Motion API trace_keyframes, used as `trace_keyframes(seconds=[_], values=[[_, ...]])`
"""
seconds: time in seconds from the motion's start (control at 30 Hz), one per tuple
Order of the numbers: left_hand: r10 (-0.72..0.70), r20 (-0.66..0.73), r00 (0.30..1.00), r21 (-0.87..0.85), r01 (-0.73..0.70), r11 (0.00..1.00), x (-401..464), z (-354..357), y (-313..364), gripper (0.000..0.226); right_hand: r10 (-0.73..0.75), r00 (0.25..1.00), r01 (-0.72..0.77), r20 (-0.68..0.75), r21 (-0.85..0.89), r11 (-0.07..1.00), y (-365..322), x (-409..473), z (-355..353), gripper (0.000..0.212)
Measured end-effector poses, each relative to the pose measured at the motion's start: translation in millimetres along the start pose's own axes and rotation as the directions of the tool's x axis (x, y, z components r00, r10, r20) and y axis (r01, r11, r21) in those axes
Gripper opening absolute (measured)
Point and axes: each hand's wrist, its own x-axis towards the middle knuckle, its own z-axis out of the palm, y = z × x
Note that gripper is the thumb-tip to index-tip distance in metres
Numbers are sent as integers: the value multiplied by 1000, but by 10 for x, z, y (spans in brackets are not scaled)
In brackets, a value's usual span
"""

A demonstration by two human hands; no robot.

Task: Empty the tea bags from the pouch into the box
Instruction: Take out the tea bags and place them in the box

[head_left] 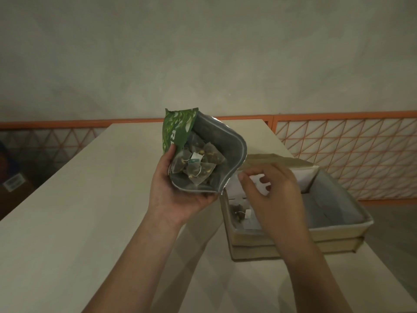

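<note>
Left hand [178, 195] gripping foil pouch [232, 150], pyramid tea bags [198, 166]

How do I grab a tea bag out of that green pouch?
Pinch a paper tag or a bag's pointed top, reaching from the right through the pouch mouth. It gapes toward you and the tea bags sit piled near it, with the left hand holding the pouch.
</note>
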Motion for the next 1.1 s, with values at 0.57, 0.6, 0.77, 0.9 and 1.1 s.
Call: trace_keyframes(seconds=[0.57,0.6,0.77,0.9,1.1], values=[[7,19,1000,48,-8,999,-19,-55,60,59,-141,984,177,110,-492,852,-531,33,539,23],[9,29,1000,37,-10,999,-23,-58,57,59,-136,985,170,105,-465,869,-525,21,549,19],[30,41,999,29,-31,999,-24,-61,52,56,-120,982,156,143,-272,950,-484,-11,491,14],[30,49,998,46,-32,998,-8,-74,55,56,-115,972,147,206,-146,978,-444,-8,382,13],[34,26,999,77,-35,996,-17,-57,27,64,-55,985,20,166,203,979,-381,17,166,15]])
